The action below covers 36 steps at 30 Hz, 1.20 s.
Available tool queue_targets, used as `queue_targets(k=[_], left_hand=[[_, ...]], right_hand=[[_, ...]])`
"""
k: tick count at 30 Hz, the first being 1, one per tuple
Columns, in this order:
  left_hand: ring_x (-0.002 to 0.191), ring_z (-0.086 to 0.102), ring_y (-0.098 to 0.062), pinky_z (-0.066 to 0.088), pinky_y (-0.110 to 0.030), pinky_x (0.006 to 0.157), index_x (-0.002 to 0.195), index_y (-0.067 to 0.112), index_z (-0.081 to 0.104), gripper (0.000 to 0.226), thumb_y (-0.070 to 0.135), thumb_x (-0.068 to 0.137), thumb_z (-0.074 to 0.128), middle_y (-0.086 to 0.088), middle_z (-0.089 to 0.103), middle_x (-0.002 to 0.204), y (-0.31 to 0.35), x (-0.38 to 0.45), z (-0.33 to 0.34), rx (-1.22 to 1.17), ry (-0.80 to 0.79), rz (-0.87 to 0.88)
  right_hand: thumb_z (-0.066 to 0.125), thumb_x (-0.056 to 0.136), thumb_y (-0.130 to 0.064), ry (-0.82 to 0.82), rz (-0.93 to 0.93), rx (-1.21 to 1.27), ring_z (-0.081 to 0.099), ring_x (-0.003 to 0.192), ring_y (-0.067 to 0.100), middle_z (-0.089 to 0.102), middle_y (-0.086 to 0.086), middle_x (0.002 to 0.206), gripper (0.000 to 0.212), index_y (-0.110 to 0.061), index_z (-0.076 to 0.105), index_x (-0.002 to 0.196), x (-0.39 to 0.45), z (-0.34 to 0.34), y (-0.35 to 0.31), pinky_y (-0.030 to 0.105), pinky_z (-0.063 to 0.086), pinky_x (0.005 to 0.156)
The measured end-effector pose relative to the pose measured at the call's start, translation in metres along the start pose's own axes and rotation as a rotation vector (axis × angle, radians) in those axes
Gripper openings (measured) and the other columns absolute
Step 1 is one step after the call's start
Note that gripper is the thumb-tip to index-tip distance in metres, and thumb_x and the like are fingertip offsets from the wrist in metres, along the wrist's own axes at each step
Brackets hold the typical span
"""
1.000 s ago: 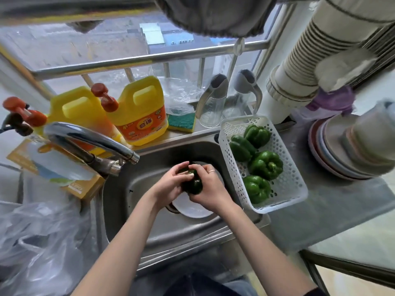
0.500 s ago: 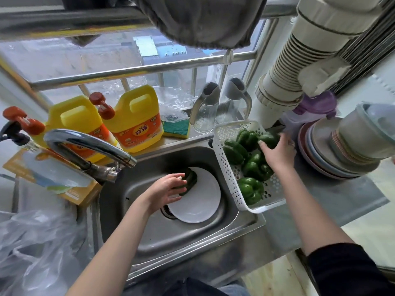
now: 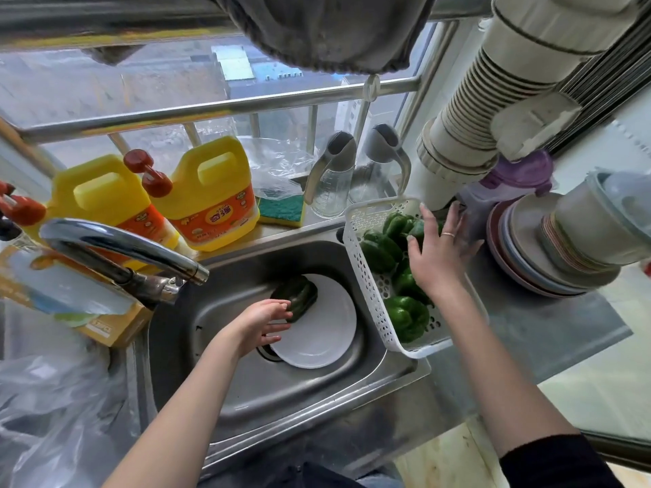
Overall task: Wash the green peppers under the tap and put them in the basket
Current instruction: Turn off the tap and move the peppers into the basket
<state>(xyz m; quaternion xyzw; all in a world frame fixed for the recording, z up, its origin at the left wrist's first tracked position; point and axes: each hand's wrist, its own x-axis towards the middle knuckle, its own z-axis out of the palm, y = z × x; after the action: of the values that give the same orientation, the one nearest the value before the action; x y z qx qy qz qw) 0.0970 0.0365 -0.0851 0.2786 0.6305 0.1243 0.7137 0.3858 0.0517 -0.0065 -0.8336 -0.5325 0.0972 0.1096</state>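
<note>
A dark green pepper lies on a white plate in the steel sink, below and right of the tap. No water is visible. My left hand is in the sink with its fingers apart, the fingertips touching that pepper's near side. The white perforated basket rests on the sink's right edge and holds several green peppers. My right hand hovers over the basket's far end with fingers spread, holding nothing. It hides part of the peppers beneath it.
Two yellow detergent bottles with red pumps, a green and yellow sponge and two glass jugs line the sill behind the sink. Stacked plates and bowls stand right of the basket. A clear plastic bag lies left.
Both hands were on a pepper over the plate. My right hand then moved to the basket with a pepper and has now opened above it. My left hand stayed by the pepper in the sink.
</note>
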Motion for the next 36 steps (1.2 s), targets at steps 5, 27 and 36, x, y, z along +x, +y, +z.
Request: queue_targets(k=[5, 27, 36], left_hand=[[0.102, 0.062, -0.024, 0.046, -0.036, 0.09, 0.112, 0.017, 0.06, 0.023, 0.014, 0.098, 0.043, -0.009, 0.065, 0.117, -0.003, 0.018, -0.003, 0.027, 0.135, 0.002], [0.1, 0.062, -0.019, 0.046, -0.03, 0.076, 0.113, 0.019, 0.057, 0.021, 0.029, 0.096, 0.05, -0.005, 0.064, 0.118, -0.068, 0.022, -0.042, 0.214, 0.222, -0.135], [0.088, 0.066, -0.026, 0.056, -0.041, 0.077, 0.113, 0.018, 0.064, 0.065, 0.071, 0.08, 0.047, -0.01, 0.07, 0.096, 0.002, -0.016, -0.017, -0.316, -0.212, -0.15]], right_hand=[[0.044, 0.084, -0.013, 0.31, -0.517, 0.26, 0.046, 0.119, 0.026, 0.06, 0.015, 0.121, 0.029, -0.007, 0.061, 0.106, -0.048, 0.037, -0.056, 0.047, 0.035, 0.106], [0.078, 0.07, -0.037, -0.536, 0.054, 0.521, 0.039, 0.126, 0.038, 0.029, 0.011, 0.143, 0.071, -0.034, 0.045, 0.132, -0.056, 0.217, -0.087, 0.042, 0.039, 0.106], [0.082, 0.058, -0.044, -0.254, -0.452, 0.729, 0.029, 0.134, 0.009, 0.027, 0.005, 0.142, 0.089, -0.036, 0.035, 0.134, -0.117, 0.119, -0.073, 0.014, 0.026, 0.111]])
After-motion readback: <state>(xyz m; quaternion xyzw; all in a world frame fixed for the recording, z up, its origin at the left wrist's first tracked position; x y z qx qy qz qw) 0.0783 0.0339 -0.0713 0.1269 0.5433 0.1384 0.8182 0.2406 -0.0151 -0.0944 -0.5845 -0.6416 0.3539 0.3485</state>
